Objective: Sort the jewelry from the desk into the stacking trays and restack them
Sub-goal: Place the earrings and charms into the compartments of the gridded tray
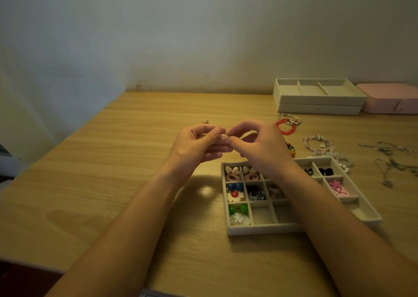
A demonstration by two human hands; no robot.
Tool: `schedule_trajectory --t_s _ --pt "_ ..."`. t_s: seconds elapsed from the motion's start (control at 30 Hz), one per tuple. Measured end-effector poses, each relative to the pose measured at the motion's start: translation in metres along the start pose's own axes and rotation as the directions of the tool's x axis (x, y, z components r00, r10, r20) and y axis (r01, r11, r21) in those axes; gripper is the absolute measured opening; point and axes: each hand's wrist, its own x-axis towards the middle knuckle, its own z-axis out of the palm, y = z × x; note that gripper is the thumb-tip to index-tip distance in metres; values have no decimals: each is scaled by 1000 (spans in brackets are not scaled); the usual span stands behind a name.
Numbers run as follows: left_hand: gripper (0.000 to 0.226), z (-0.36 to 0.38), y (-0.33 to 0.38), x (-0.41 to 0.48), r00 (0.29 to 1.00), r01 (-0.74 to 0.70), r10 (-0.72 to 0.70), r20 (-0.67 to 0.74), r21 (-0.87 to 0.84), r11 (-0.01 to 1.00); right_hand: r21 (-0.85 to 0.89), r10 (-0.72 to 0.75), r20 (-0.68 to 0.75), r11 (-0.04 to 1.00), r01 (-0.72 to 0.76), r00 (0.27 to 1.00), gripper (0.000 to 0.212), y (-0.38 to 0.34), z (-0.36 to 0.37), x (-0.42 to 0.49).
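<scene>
Wooden desk (113,161) against a plain wall: a small gold-coloured piece (224,135) is held above it, pinched between thumb and forefinger of both the left hand (199,143) and the right hand (260,145). Just below the hands lies a compartment tray (260,230) partly filled with earrings (235,196); another gold piece (205,122) lies beyond the left hand. Bracelets (286,127) and chains (389,152) lie loose to the right, two stacked trays (316,109) and a pink case (389,102) behind them.

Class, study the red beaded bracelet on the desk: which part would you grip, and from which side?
Pinch the red beaded bracelet on its near arc, coming from above. It lies flat as an open loop, and its far arc lies against the pale bracelet, so the near side is probably freest.
</scene>
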Motion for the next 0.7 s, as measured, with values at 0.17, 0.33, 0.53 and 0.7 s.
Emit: schedule_trajectory --t_s 0.17,0.33,0.53,0.7 --pt "21 2 1 -1 997 -27 20 70 100 995 -62 6 -8 998 -6 1000 8 3 -7 3" --pt "26 3 1 -2 988 -123 94 120 264 957 -86 31 -34 996 -33 999 11 2 -11 2" --pt "37 6 -8 0 965 -243 157 210 491 836 -1 225 -38 974 -225 974 8 3 -15 0" --pt "45 4 -14 4 963 -239 73 258 706 666 139 344 36 928 -345 938 10 -9 -29 -1"
